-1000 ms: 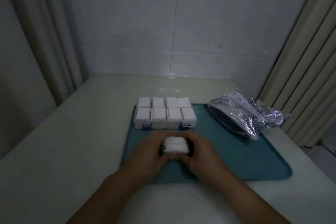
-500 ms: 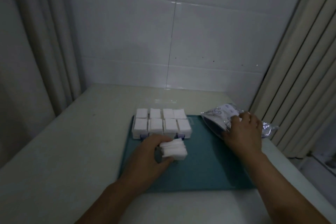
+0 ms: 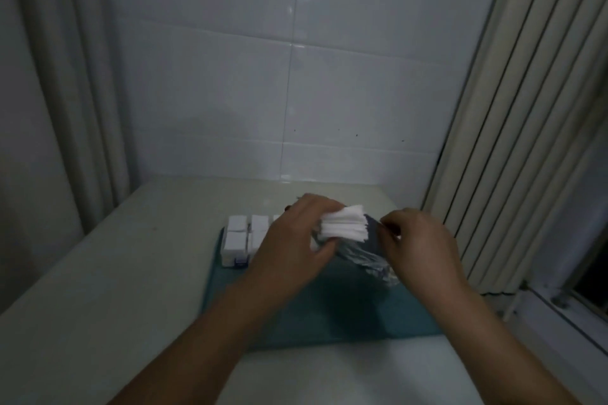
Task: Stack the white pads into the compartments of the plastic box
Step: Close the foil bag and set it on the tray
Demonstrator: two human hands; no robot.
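Gripping a thick stack of white square pads (image 3: 343, 227), the left hand (image 3: 296, 240) has its fingers curled over the top of the stack and its thumb pressed up under the stack's near edge, holding it in the air above the teal tray mat (image 3: 329, 312). Just to the right, the right hand (image 3: 418, 246) pinches the upper edge of a crinkled clear plastic bag (image 3: 365, 256) between curled fingertips — the stack's right end sits at the bag's dark mouth, though whether it is inside cannot be told. The bag's lower part hangs down and touches the mat.

Behind the left hand lies the clear plastic compartment box (image 3: 243, 237) with small blue clasps on its front edge, at the far left of the mat; its visible compartments are filled with white pads, while its right half is hidden by the hand and wrist. The mat lies on a pale cream table (image 3: 98, 289). A white tiled wall (image 3: 296, 92) rises behind, a grey curtain (image 3: 65, 76) hangs at the left, and cream vertical blinds (image 3: 526, 108) hang at the right. Any print on the bag is too blurred to read — no writing is legible.
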